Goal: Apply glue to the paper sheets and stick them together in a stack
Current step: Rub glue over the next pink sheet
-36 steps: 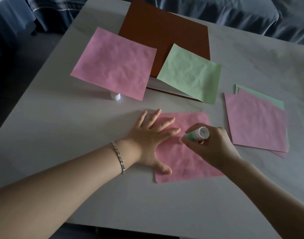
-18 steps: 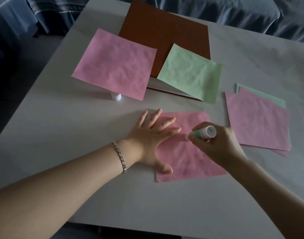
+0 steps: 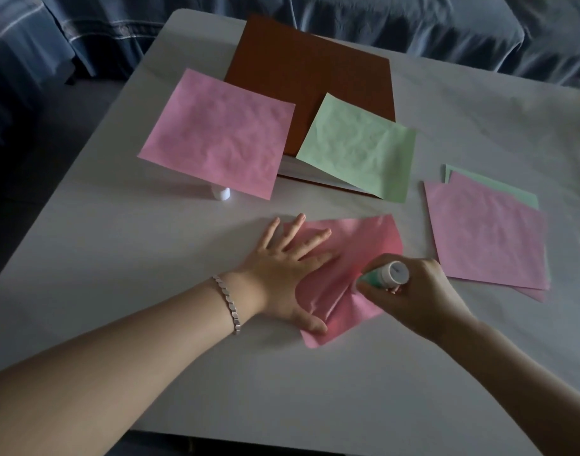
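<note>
Glue stick point(image 3: 382, 278) presses on the pink sheet point(image 3: 364, 245) at the table's point(image 3: 117, 258) near middle, and the paper buckles beneath it. Right hand point(image 3: 413, 294) grips the stick; left hand point(image 3: 282, 274) lies spread flat on the sheet's left side. Lighter strokes, drawn away from the holding hand, should stop wrinkling. Stack point(image 3: 485, 232) waits right.

Your work rests on a white table point(image 3: 124, 324). On it you have a crumpled pink sheet point(image 3: 377, 245) nearest you, a pile of pink and green sheets point(image 3: 489, 235) off to its right, and a brown folder point(image 3: 314, 83) at the far side. A small white cap point(image 3: 220, 193) stands just under the raised edge of another pink sheet point(image 3: 219, 133).
</note>
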Action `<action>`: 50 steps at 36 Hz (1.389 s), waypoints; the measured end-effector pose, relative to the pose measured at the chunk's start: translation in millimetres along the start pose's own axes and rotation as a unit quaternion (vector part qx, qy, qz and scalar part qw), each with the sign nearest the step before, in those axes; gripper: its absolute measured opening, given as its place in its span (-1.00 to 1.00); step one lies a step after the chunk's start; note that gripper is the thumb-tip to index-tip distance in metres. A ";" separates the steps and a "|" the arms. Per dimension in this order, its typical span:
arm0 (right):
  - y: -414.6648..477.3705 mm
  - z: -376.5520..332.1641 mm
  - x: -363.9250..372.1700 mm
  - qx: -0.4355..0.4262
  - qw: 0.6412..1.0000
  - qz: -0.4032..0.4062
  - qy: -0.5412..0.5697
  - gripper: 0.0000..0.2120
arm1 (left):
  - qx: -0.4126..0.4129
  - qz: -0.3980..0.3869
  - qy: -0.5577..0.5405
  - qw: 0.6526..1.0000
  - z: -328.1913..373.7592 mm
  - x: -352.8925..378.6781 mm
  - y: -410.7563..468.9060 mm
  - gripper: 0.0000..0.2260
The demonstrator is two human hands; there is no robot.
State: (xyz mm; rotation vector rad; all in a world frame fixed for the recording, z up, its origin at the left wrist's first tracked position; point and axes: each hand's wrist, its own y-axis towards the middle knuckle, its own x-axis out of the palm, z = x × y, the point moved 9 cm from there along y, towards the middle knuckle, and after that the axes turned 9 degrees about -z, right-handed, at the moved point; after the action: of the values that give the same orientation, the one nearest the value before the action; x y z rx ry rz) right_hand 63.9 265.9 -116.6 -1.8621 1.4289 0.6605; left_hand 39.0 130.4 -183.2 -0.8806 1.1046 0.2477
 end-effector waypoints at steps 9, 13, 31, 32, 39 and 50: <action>-34.8 12.1 -2.4 0.034 0.998 -0.046 -0.019 -0.89 | 0.030 0.006 -0.062 0.998 1.4 -0.4 0.9 -0.07; -24.8 3.2 -28.7 0.040 0.998 0.004 0.056 -0.87 | 0.024 0.048 -0.080 0.995 1.8 -6.6 -0.4 -0.24; -2.4 4.7 -36.0 0.100 0.990 0.086 0.053 -0.78 | 0.040 0.196 -0.126 0.972 1.1 -18.9 -9.8 -0.35; -0.5 6.0 -27.5 0.104 0.990 0.080 0.052 -0.78 | 0.037 0.186 -0.129 0.973 2.2 -17.9 -9.9 -0.33; 9.7 -1.4 8.2 0.087 0.992 0.078 0.050 -0.74 | -0.021 0.100 -0.078 0.992 -4.4 -3.4 -8.6 -0.11; -3.3 19.2 -10.5 0.095 0.984 0.147 0.010 -0.80 | -0.023 0.085 -0.072 0.994 -5.3 -2.1 -6.6 -0.02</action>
State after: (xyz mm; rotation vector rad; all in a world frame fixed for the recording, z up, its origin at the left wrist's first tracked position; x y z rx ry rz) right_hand 64.6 287.8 -120.3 -1.5300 1.7357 0.6214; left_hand 38.3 122.8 -179.0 -0.7965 1.0444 0.4727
